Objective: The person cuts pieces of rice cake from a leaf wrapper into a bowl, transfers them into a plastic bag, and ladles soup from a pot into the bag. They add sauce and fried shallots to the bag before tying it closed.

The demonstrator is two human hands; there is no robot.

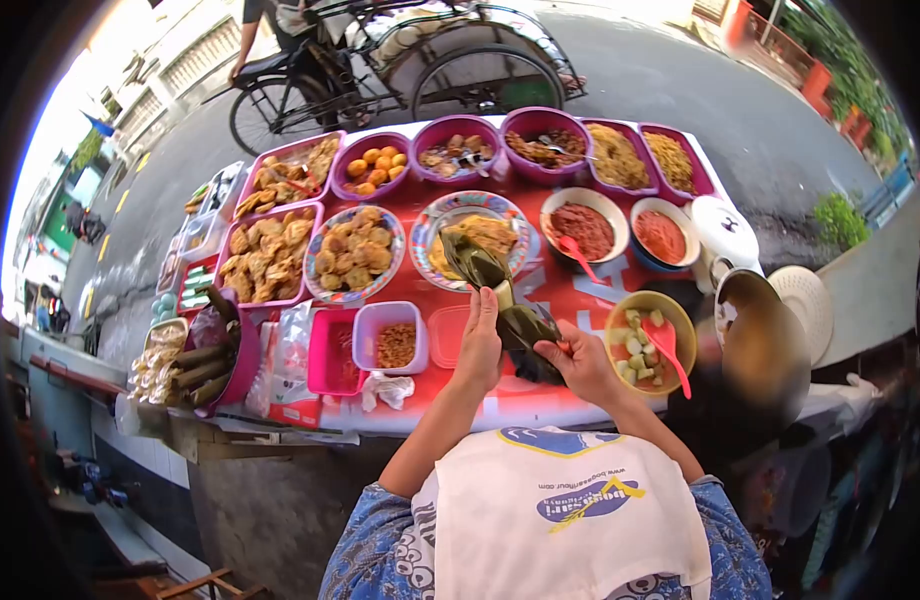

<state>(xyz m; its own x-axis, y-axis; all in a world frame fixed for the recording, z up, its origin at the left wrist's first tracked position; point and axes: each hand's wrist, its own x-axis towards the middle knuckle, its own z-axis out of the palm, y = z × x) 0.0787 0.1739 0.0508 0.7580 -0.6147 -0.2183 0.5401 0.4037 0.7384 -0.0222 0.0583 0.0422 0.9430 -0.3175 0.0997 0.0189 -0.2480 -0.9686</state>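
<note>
Leaf [528,323] in both hands [481,345] slants lengthwise, upper left to lower right.

I log one head-worn view, wide and dark-rimmed, facing forward and down: apron [570,480] close at bottom, left hand [482,335] and right hand [582,365] near centre, table [558,292] beyond, street [660,90] farthest.

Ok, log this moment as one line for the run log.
left hand: touching green leaf | right hand: gripping green leaf | near right hand: yellow bowl, spoon inside
</note>
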